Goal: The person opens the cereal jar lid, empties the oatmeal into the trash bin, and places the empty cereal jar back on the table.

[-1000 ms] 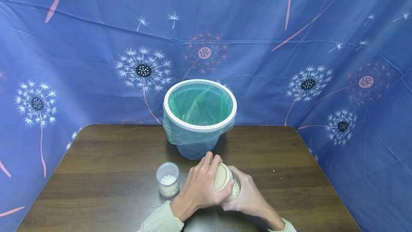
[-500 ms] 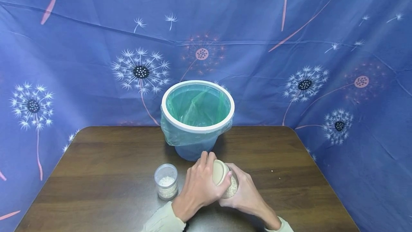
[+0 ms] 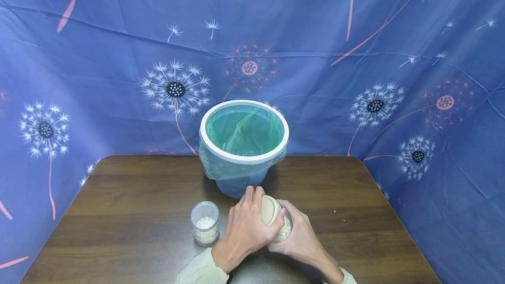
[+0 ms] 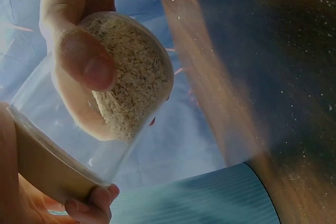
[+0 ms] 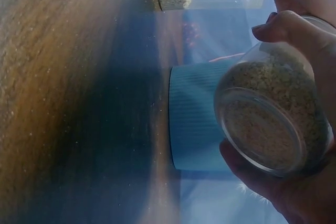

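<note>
A clear jar (image 4: 134, 72) part filled with pale, rice-like grains is held tilted over the front of the table. My right hand (image 3: 301, 236) grips its body, thumb and fingers round the clear wall. Across the top, my left hand (image 3: 246, 225) holds the beige lid (image 3: 269, 210), its thumb along the near edge. The lid sits on the jar's mouth. In the right wrist view the jar's round base (image 5: 262, 129) faces the camera. An open clear jar (image 3: 205, 223) with similar grains and a whiter heap on top stands upright left of my hands.
Behind my hands stands a blue waste bin (image 3: 236, 185) with a white rim and a green translucent liner. A couple of pale specks (image 3: 335, 211) lie on the brown table (image 3: 130, 214) to the right. Blue dandelion-print cloth (image 3: 315, 21) hangs around the table.
Both hands have shifted slightly left and away from me with the jar and lid, mostly in the first half second. The open jar and bin stay where they were.
</note>
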Tool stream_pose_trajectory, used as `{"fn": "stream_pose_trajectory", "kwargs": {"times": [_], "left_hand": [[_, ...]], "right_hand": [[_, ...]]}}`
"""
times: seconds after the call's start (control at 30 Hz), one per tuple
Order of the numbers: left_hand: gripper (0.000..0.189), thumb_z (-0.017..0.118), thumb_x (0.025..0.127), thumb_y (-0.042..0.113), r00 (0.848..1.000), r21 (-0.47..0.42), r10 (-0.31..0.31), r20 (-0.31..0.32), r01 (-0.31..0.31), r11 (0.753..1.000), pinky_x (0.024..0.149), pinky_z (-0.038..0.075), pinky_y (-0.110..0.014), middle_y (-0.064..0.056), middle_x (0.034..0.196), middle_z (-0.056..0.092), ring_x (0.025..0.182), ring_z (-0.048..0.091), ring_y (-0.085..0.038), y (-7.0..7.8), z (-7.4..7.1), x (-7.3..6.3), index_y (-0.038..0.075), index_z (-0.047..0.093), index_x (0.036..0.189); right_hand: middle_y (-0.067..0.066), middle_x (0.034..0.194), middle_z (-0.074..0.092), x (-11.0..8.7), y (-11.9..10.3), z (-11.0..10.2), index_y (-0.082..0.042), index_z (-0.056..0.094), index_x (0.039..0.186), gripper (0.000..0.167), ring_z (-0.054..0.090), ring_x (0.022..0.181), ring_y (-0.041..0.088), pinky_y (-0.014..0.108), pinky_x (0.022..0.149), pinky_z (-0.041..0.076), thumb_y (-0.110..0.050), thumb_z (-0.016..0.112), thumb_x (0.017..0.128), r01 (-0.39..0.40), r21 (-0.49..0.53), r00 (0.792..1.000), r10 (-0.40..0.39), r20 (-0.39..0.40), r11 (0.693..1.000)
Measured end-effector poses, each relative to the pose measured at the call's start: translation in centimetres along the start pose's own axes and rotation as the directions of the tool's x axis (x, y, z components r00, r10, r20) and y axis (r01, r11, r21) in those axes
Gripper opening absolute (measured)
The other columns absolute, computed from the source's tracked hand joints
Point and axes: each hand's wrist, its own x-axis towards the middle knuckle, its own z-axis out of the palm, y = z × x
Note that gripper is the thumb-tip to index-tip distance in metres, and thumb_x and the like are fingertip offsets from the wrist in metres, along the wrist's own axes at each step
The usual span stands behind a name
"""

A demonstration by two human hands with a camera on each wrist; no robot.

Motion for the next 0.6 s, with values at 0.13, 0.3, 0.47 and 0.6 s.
{"fn": "stream_pose_trajectory", "kwargs": {"times": [0.13, 0.3, 0.47, 0.6], "left_hand": [[0.052, 0.076, 0.085, 0.056, 1.0, 0.01, -0.015, 0.011, 0.015, 1.0, 0.05, 0.051, -0.034, 0.0, 0.088, 0.049, 0.065, 0.058, -0.019, 0.14, 0.06, 0.0, 0.011, 0.056, 0.102], [0.053, 0.074, 0.088, 0.058, 0.998, 0.025, -0.06, 0.036, 0.059, 0.998, 0.051, 0.052, -0.036, -0.002, 0.088, 0.049, 0.065, 0.059, -0.021, 0.38, 0.03, 0.11, 0.01, 0.056, 0.102], [0.056, 0.071, 0.09, 0.062, 0.989, 0.04, -0.12, 0.084, 0.117, 0.992, 0.052, 0.052, -0.038, -0.004, 0.089, 0.05, 0.067, 0.061, -0.024, 0.61, -0.11, 0.14, 0.01, 0.057, 0.104], [0.062, 0.066, 0.092, 0.07, 0.982, 0.081, -0.139, 0.125, 0.13, 0.988, 0.052, 0.051, -0.038, -0.004, 0.091, 0.053, 0.07, 0.064, -0.024, 0.79, -0.32, -0.09, 0.01, 0.059, 0.108]], "right_hand": [[-0.007, 0.12, 0.071, -0.05, 0.1, 0.09, -0.016, 0.063, 0.136, 0.09, 0.068, 0.099, 0.009, 0.033, 0.081, 0.061, -0.021, 0.099, 0.054, 0.016, -0.031, 1.0, -0.016, -0.021, 0.999], [-0.004, 0.121, 0.071, 0.03, 0.28, 0.13, -0.011, 0.062, 0.134, 0.09, 0.069, 0.101, 0.011, 0.035, 0.083, 0.062, -0.023, 0.099, 0.053, 0.039, -0.075, 0.998, -0.042, -0.035, 0.996], [-0.004, 0.123, 0.07, 0.04, 0.33, 0.11, -0.01, 0.062, 0.134, 0.09, 0.068, 0.103, 0.011, 0.035, 0.084, 0.062, -0.026, 0.099, 0.053, 0.036, -0.104, 0.999, -0.039, -0.034, 0.994], [-0.003, 0.123, 0.07, -0.17, 0.41, 0.17, -0.01, 0.063, 0.134, 0.089, 0.068, 0.102, 0.011, 0.035, 0.084, 0.062, -0.025, 0.098, 0.053, 0.034, -0.099, 0.999, -0.037, -0.034, 0.994]]}}
